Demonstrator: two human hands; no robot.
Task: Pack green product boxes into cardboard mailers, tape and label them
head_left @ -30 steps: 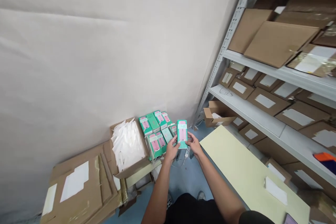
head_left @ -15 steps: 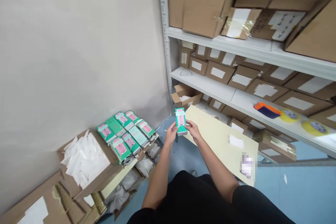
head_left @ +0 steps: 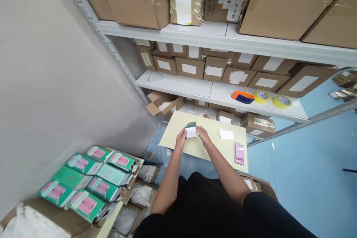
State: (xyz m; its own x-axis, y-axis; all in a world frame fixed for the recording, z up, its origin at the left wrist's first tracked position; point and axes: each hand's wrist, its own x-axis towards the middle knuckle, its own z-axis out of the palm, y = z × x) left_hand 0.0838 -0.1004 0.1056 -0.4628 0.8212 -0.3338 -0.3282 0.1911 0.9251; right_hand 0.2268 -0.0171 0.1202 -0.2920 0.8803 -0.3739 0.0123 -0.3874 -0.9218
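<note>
Between my hands is a small green and white box [head_left: 191,132], tilted so that its white end with small print faces me. My left hand [head_left: 181,140] grips its left side, with the fingers closed on the edge. On the opposite side my right hand [head_left: 203,135] pinches the right edge near the top. The box is over the pale yellow table [head_left: 206,151]; whether it touches the surface I cannot tell. To the right on the table lie a white stack of paper or cards [head_left: 226,134] and a pink phone-like item [head_left: 239,154], partly blurred out.
Several green boxes with pink fronts [head_left: 86,202] sit at lower left, beside a carton of white material [head_left: 36,227]. Shelving [head_left: 184,86] with cardboard boxes stands ahead, holding an orange and blue tape dispenser [head_left: 243,97] and yellow tape rolls [head_left: 261,96]. An open carton [head_left: 164,103] stands behind the table.
My view has turned right, toward the shelving and table. The box has gone from showing its pink front to showing its white end, and is now over the table, still between both hands.
</note>
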